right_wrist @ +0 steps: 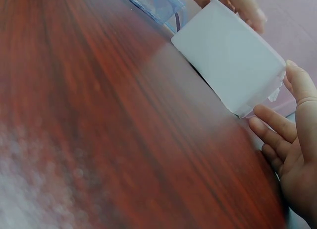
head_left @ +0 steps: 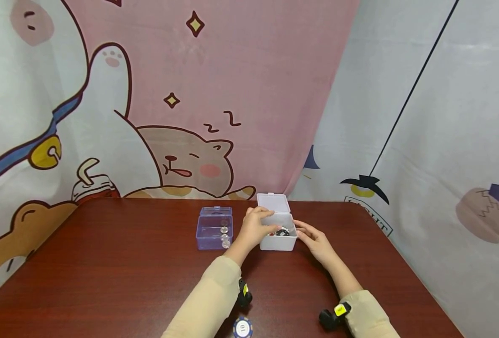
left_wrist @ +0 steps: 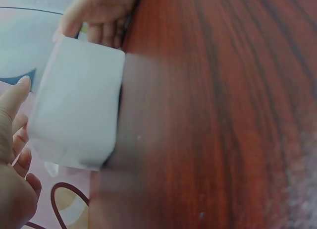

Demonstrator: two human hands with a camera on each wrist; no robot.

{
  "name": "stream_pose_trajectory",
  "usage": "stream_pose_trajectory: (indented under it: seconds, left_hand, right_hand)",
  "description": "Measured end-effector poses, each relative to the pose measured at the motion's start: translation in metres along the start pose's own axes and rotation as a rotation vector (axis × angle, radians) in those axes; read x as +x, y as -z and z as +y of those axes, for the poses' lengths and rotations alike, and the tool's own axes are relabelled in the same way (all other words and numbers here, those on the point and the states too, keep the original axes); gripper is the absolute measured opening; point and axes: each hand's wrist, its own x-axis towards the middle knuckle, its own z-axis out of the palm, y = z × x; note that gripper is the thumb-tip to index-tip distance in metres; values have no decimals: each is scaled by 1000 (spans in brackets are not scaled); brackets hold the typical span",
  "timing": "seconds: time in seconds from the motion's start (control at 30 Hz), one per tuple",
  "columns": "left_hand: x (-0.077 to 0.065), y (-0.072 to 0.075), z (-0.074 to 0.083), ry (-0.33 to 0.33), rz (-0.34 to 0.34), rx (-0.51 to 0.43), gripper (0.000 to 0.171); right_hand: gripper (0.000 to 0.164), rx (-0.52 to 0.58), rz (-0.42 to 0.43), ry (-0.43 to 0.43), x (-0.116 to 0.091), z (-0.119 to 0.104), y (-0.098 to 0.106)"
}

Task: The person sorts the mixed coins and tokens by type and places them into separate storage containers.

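Note:
A white plastic box (head_left: 278, 242) stands on the table with its lid (head_left: 273, 203) raised at the back. Inside lie several poker chips (head_left: 282, 232), mostly black and white with a bit of red. My left hand (head_left: 255, 227) is over the box's left side, fingers relaxed, with no object visible in it. At the right wall, my right hand (head_left: 317, 244) touches the box with extended fingers and thumb; the right wrist view shows its fingertips (right_wrist: 260, 112) by the box's lower corner. The box's front wall hides its contents in both wrist views.
Left of the white box stands a translucent blue box (head_left: 211, 239), lid up, with several pale round pieces along its right side. A blue-and-white poker chip (head_left: 242, 327) lies near the table's front edge. A printed curtain (head_left: 253, 94) hangs behind the brown table (head_left: 118, 272).

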Motion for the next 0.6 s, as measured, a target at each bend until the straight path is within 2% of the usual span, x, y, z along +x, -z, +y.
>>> stream_pose_trajectory:
  seconds: [0.1, 0.23, 0.47, 0.6]
  left_hand:
    - [-2, 5, 5, -23, 2, -64, 49]
    - [-8, 12, 12, -53, -2, -145, 52]
    - [-22, 24, 22, -92, -20, -196, 54]
    - [-32, 31, 28, -137, -28, -230, 54]
  right_hand:
    - [40, 0, -2, 1, -1, 0, 0]
    - [40, -4, 8, -5, 3, 17, 2]
    - [40, 4, -2, 7, 4, 17, 2]
    - [41, 15, 3, 0, 3, 16, 1]
